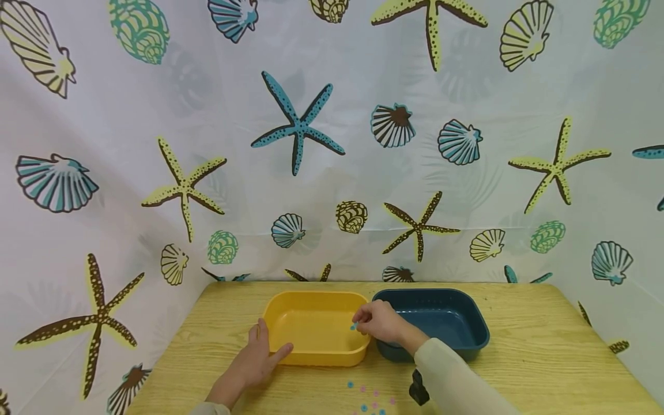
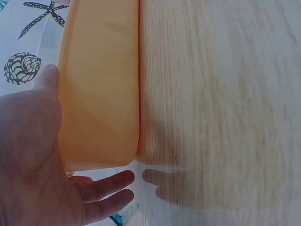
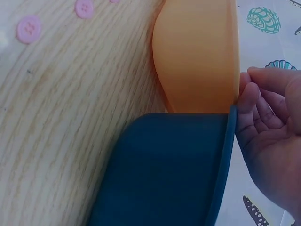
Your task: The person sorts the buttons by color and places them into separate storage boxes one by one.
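Observation:
A yellow plastic basin (image 1: pixel 316 358) stands on the table, and my left hand (image 1: pixel 253 358) rests at its front left corner. The thumb lies along the front rim; the other fingers reach past the left side, fairly straight in the left wrist view. Over the basin's right end, my right hand (image 1: pixel 381 321) pinches a small blue button (image 1: pixel 354 326) between thumb and fingertips. That button is hidden in the right wrist view. A dark blue basin (image 1: pixel 479 340) sits against the yellow one on the right, under my right wrist.
Several loose pink and blue buttons lie on the wooden table in front of the basins, among them a blue button (image 1: pixel 350 384) and a pink button (image 3: pixel 29 29). A patterned curtain (image 1: pixel 332 248) with shells and starfish surrounds the table's back and sides.

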`<control>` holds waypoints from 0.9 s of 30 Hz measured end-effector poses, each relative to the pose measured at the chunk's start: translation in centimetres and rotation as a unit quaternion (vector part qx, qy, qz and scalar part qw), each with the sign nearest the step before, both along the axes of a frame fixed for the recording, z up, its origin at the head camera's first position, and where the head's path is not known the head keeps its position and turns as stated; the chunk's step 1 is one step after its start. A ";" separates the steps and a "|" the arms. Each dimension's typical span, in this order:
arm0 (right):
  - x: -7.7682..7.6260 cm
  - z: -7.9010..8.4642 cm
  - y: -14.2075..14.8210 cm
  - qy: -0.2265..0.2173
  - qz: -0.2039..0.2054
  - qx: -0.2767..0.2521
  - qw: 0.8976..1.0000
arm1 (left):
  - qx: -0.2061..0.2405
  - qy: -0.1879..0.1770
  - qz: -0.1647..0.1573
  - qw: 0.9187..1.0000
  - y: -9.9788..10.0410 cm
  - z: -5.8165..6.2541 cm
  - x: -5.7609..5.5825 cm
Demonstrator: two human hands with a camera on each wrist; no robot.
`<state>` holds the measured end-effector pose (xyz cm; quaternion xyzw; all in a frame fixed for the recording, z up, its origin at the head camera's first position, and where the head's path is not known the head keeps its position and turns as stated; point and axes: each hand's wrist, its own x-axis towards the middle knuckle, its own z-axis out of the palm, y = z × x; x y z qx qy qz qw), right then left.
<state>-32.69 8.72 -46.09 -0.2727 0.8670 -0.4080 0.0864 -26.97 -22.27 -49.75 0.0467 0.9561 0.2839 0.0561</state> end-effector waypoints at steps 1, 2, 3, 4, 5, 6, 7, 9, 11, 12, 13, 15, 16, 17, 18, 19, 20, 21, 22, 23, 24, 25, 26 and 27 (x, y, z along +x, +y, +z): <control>-0.1 0.0 0.0 -0.001 -0.002 0.000 1.000 | 0.000 0.000 0.000 1.000 0.0 0.0 0.0; -0.1 0.0 0.0 -0.002 -0.004 0.001 1.000 | 0.000 0.001 0.000 1.000 0.0 0.0 0.0; -0.2 0.0 0.0 -0.003 -0.005 0.001 1.000 | 0.001 0.002 -0.001 1.000 0.0 0.0 0.0; -0.2 0.0 -0.1 -0.003 -0.006 0.001 1.000 | 0.001 0.003 -0.001 1.000 0.0 0.0 0.0; -0.3 0.1 -0.1 -0.005 -0.008 0.001 1.000 | 0.001 0.004 -0.002 1.000 0.0 0.0 0.0; -0.4 0.1 -0.1 -0.006 -0.009 0.002 1.000 | 0.001 0.005 -0.003 1.000 0.0 0.0 -0.1; -0.4 0.1 -0.1 -0.009 -0.010 0.002 1.000 | 0.001 0.006 -0.003 1.000 0.0 -0.1 -0.1; -0.5 0.1 -0.1 -0.013 -0.010 0.003 1.000 | -0.002 0.006 -0.003 1.000 -0.1 -0.1 -0.2; -0.6 0.1 0.0 -0.017 -0.012 0.007 1.000 | -0.002 0.006 -0.003 1.000 -0.1 -0.1 -0.2; -0.7 0.2 0.0 -0.019 -0.012 0.009 1.000 | -0.002 0.007 -0.004 1.000 -0.1 -0.2 -0.3; -0.7 0.2 0.0 -0.020 -0.013 0.010 1.000 | -0.002 0.007 -0.004 1.000 -0.1 -0.2 -0.3; -0.8 0.3 0.0 -0.024 -0.016 0.010 1.000 | 0.000 0.009 -0.005 1.000 -0.1 -0.2 -0.4; -0.9 0.3 0.0 -0.026 -0.017 0.009 0.999 | 0.001 0.010 -0.006 1.000 0.0 -0.2 -0.4; -0.9 0.3 0.0 -0.028 -0.018 0.007 0.999 | 0.001 0.011 -0.006 1.000 0.0 -0.2 -0.3; -0.9 0.3 0.0 -0.029 -0.020 0.006 0.999 | 0.002 0.011 -0.006 1.000 0.0 -0.2 -0.3; -0.9 0.3 -0.1 -0.030 -0.021 0.004 0.999 | 0.002 0.011 -0.006 1.000 0.0 -0.2 -0.3; -1.0 0.2 -0.1 -0.031 -0.022 0.003 0.999 | 0.002 0.011 -0.007 1.000 0.0 -0.1 -0.3; -1.0 0.2 -0.1 -0.031 -0.022 0.002 0.999 | 0.001 0.012 -0.007 1.000 0.0 -0.1 -0.2; -1.0 0.2 -0.1 -0.030 -0.023 0.003 0.999 | 0.002 0.012 -0.006 1.000 0.0 -0.1 -0.2; -1.1 0.2 -0.1 -0.029 -0.024 0.004 0.999 | 0.001 0.013 -0.007 1.000 0.0 0.0 -0.2; -1.1 0.2 -0.2 -0.029 -0.025 0.005 0.999 | 0.000 0.014 -0.007 1.000 0.0 0.0 -0.1; -1.1 0.2 -0.2 -0.029 -0.025 0.005 0.999 | -0.001 0.015 -0.007 1.000 0.0 0.0 -0.1; -1.2 0.2 -0.2 -0.028 -0.026 0.006 0.999 | -0.001 0.015 -0.006 1.000 0.0 0.1 -0.1; -1.2 0.2 -0.2 -0.028 -0.026 0.006 0.999 | -0.002 0.015 -0.006 1.000 0.0 0.1 -0.1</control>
